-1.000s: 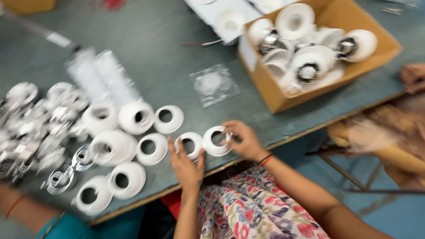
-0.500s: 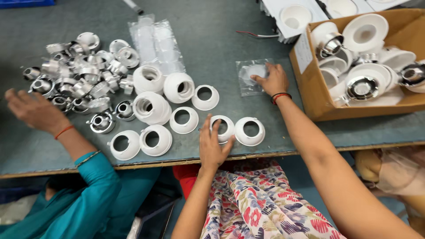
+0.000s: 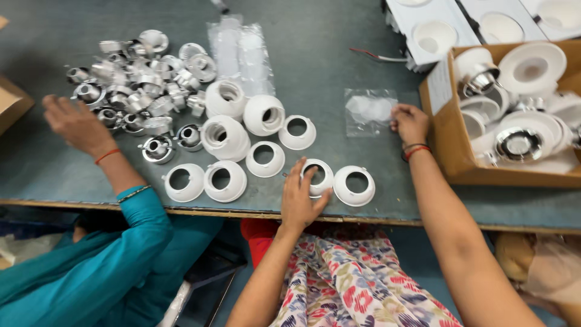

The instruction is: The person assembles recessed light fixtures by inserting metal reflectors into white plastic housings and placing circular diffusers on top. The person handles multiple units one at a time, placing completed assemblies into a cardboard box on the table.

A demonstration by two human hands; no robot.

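Note:
My left hand (image 3: 301,197) rests flat on a white ring-shaped lamp housing (image 3: 321,177) near the table's front edge, fingers spread over its rim. A second white ring (image 3: 354,185) lies just to its right, untouched. My right hand (image 3: 410,122) reaches forward and its fingertips touch a small clear plastic bag (image 3: 369,111) holding small white parts. Neither hand lifts anything.
Several more white rings (image 3: 265,158) and a pile of silver metal reflectors (image 3: 140,85) lie to the left, where a co-worker's hand (image 3: 75,124) in a teal sleeve reaches. A cardboard box (image 3: 445,130) of assembled lamps stands right. Empty clear bags (image 3: 241,49) lie at the back.
My right hand left the rings at the front edge and reached out to the plastic bag. My left hand stays on the ring. The view has shifted left and the co-worker's hand came in.

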